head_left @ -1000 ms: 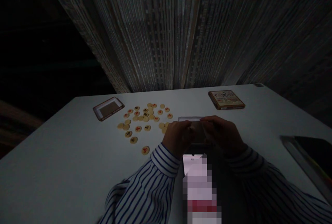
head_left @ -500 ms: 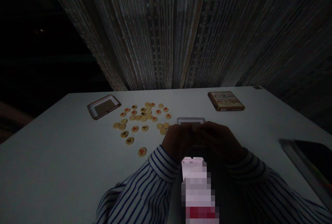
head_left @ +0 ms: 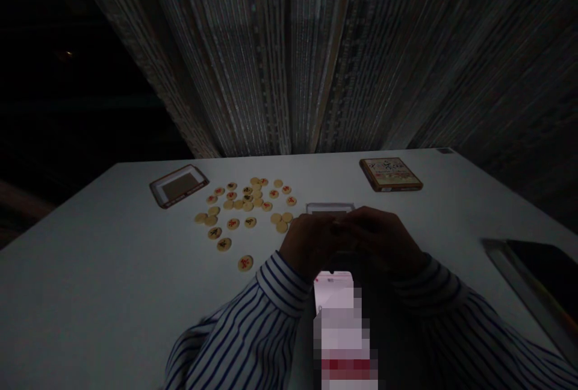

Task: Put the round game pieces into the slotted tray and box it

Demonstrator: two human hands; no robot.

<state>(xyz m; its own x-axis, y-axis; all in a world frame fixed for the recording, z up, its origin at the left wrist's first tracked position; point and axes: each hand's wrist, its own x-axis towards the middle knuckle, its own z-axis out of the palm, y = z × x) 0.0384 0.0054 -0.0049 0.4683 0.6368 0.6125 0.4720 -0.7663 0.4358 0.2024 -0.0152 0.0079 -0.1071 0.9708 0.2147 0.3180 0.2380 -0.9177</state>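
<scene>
My left hand (head_left: 311, 241) and my right hand (head_left: 386, 238) meet at the middle of the table, fingers curled together. Anything between them is too dark and hidden to make out. Just behind my fingertips shows the pale rim of a small box tray (head_left: 332, 206), mostly covered by my hands. Round wooden Chinese chess pieces (head_left: 233, 224) lie scattered left of my left hand, some with red or black characters, others plain side up. Below my wrists is a lit phone (head_left: 336, 294), its screen partly blurred out.
An open shallow box part (head_left: 179, 187) lies at the back left of the white table (head_left: 112, 294). A closed box with a printed lid (head_left: 391, 174) sits at the back right. Dark flat objects (head_left: 542, 275) are at the right edge. A string curtain (head_left: 289, 59) hangs behind the table.
My fingers have shifted slightly against each other, the right ones drawing in over the left. The pieces and boxes stay put on the table; the view has moved slightly.
</scene>
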